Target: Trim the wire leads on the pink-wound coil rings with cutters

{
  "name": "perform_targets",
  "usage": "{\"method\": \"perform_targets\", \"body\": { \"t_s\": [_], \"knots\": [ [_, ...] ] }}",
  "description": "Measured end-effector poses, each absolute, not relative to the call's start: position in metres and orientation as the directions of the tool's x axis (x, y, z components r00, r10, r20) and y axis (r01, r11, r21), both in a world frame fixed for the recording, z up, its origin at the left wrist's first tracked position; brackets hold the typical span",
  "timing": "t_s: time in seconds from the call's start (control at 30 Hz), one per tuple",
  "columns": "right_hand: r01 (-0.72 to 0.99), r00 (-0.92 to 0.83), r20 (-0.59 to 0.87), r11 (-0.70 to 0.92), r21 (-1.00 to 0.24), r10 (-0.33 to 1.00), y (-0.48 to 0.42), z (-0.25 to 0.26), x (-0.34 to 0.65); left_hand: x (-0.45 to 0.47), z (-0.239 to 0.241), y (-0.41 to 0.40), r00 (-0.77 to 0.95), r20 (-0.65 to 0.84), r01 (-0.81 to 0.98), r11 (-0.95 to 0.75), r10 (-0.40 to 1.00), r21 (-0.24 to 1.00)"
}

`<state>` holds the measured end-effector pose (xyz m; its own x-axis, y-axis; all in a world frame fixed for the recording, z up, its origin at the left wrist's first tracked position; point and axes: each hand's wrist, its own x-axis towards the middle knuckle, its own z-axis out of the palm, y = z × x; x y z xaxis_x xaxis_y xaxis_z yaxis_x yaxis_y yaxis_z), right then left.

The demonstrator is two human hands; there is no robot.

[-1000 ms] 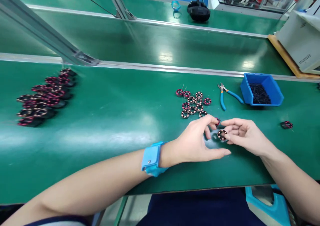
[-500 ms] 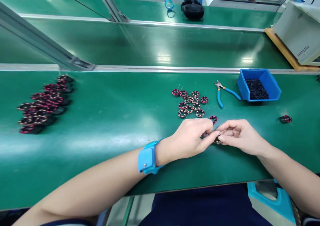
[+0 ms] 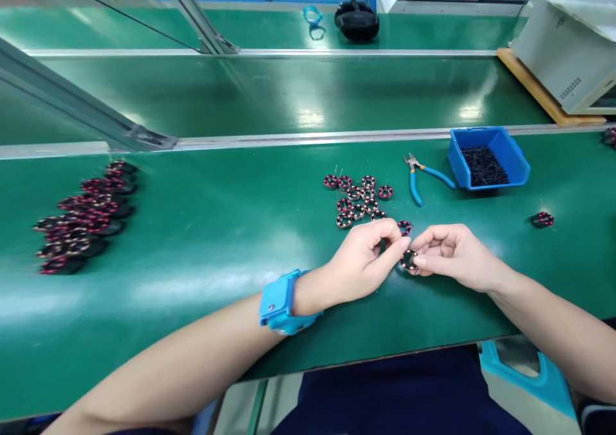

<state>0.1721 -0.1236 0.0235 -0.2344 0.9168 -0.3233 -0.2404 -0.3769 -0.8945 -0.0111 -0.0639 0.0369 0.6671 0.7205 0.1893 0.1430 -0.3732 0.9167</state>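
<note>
A small round wound coil ring [image 3: 409,259] sits between my two hands just above the green bench [image 3: 231,230]. My left hand [image 3: 366,258], with a blue wrist strap [image 3: 282,303], pinches the ring's left edge with thumb and forefinger. My right hand [image 3: 452,252] is curled and pinches the ring's right side. Just behind my hands lies a loose cluster of several similar coil rings [image 3: 359,199], one of them [image 3: 404,226] close to my left fingertips.
Blue-handled pliers [image 3: 418,172] and a blue bin of black pins [image 3: 486,159] lie at the back right. A lone coil [image 3: 541,219] sits far right. Rows of several finished coils [image 3: 84,213] lie at the left. A black device [image 3: 356,19] rests on the far bench.
My left hand went from open beside the ring to pinching it. Both hands and the ring shifted slightly left and up in view as the head tilted.
</note>
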Motion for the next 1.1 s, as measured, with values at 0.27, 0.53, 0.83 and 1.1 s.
{"method": "perform_targets", "body": {
  "t_s": [0.27, 0.53, 0.83, 1.1],
  "knots": [
    [-0.212, -0.220, -0.365, -0.410, -0.887, 0.905, -0.123, 0.026, 0.171, -0.014, 0.036, -0.052, 0.432, 0.198, 0.086, -0.258, 0.880, 0.962],
    [-0.232, -0.216, -0.333, -0.379, -0.896, 0.918, -0.122, 0.024, 0.172, -0.018, 0.049, -0.048, 0.738, -0.080, 0.128, -0.024, 0.670, 0.991],
    [-0.331, -0.114, -0.327, -0.346, -0.878, 0.938, -0.120, 0.025, 0.170, -0.018, 0.033, -0.074, 0.512, -0.034, 0.034, 0.019, 0.858, 0.999],
    [-0.424, 0.016, -0.306, -0.271, -0.864, 0.952, -0.122, 0.020, 0.133, -0.011, 0.016, -0.097, 0.372, 0.006, -0.075, 0.023, 0.928, 0.997]
  ]
}}
